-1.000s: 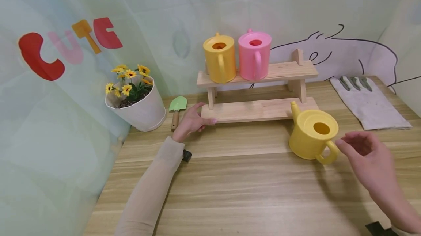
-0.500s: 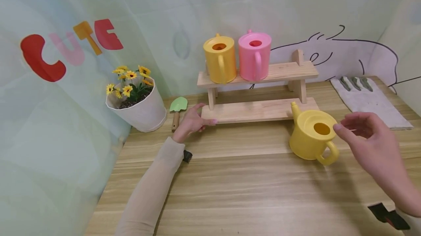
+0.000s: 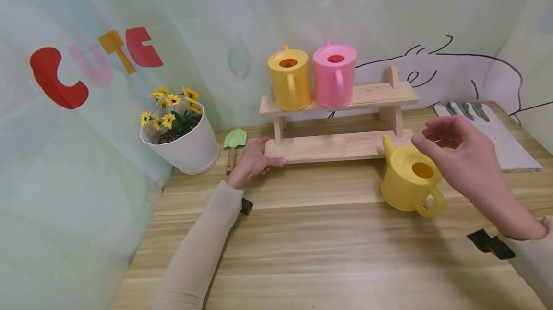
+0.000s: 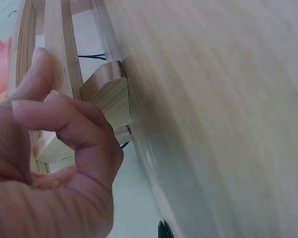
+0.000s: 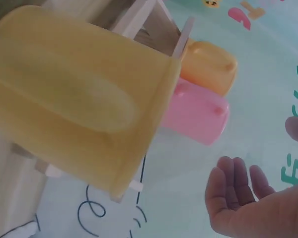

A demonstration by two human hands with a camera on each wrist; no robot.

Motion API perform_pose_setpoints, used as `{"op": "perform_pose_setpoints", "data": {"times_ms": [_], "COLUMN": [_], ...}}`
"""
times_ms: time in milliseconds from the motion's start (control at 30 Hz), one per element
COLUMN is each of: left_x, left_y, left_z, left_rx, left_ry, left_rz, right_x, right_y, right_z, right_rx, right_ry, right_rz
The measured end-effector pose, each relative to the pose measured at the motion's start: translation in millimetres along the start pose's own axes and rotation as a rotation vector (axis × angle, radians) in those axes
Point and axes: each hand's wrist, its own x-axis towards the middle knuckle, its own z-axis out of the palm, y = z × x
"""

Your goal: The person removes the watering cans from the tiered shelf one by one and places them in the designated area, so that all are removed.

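Note:
My left hand (image 3: 254, 157) holds the left end of a two-tier wooden shelf (image 3: 334, 146), thumb along the lower plank's front edge. The left wrist view shows its fingers (image 4: 87, 129) bent at that end. A yellow watering can (image 3: 403, 187) stands on the table before the shelf's right end, spout toward the shelf, handle toward me. Raised over its right side, my right hand (image 3: 466, 156) has loosely bent fingers with nothing between them. In the right wrist view this hand (image 5: 253, 203) is apart from the near watering can (image 5: 79, 99).
On the upper plank, an orange-yellow watering can (image 3: 290, 82) and a pink one (image 3: 334, 79) stand side by side. Left of the shelf lie a green trowel (image 3: 234, 144) and a white pot (image 3: 186, 151) of yellow flowers. A folded pale cloth (image 3: 511, 142) lies at the back right.
My right hand has moved up and to the left, from beside the yellow can's handle to over its right side. The left hand, shelf and cans stay put.

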Motion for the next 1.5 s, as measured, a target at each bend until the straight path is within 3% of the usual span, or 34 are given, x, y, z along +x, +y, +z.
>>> {"op": "perform_pose_setpoints", "data": {"times_ms": [167,767,1500], "left_x": [-0.5,0.0,0.2], "left_y": [-0.3,0.0,-0.7], "left_z": [-0.1,0.1,-0.5], "left_rx": [-0.011,-0.005,0.001], "left_ry": [0.001,0.005,-0.005], "left_rz": [0.0,-0.005,0.001], "right_x": [15.7,74.9,127.5], "right_y": [-19.0,-70.8,-95.1], "right_z": [4.9,45.8,81.8], "right_rx": [0.019,0.036,0.136], "right_ry": [0.006,-0.158,-0.292], "right_rz": [-0.055,-0.109,0.066]}}
